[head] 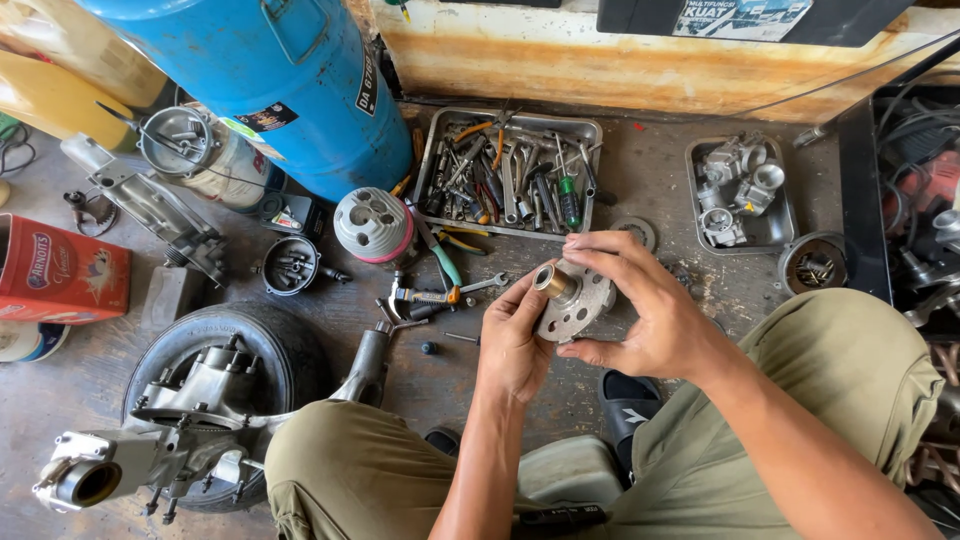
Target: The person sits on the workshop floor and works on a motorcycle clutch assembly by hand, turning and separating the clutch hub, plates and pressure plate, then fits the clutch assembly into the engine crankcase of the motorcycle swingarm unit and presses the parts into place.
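A seated person's left hand [515,340] and right hand [640,305] close together on a round metal clutch plate [572,305] with a brass-coloured bushing [555,282] at its centre, held above the knees. The left fingers curl under the plate's rim with the thumb up beside the bushing; the right fingers arch over the top edge and pinch it from the far side.

Just beyond the hands, a steel tray of wrenches and screwdrivers [510,180] sits on the grimy workshop floor [660,170], with pliers [440,255] beside it and a smaller tray of carburettor parts [740,195] to the right. A blue gas cylinder [290,80] stands farther back. At left, a scooter engine [190,410] lies across a small tyre [275,345].

The plate looks oily; a loose grip could let it slip, and the bushing, if not seated, might drop out and roll among the scattered parts.
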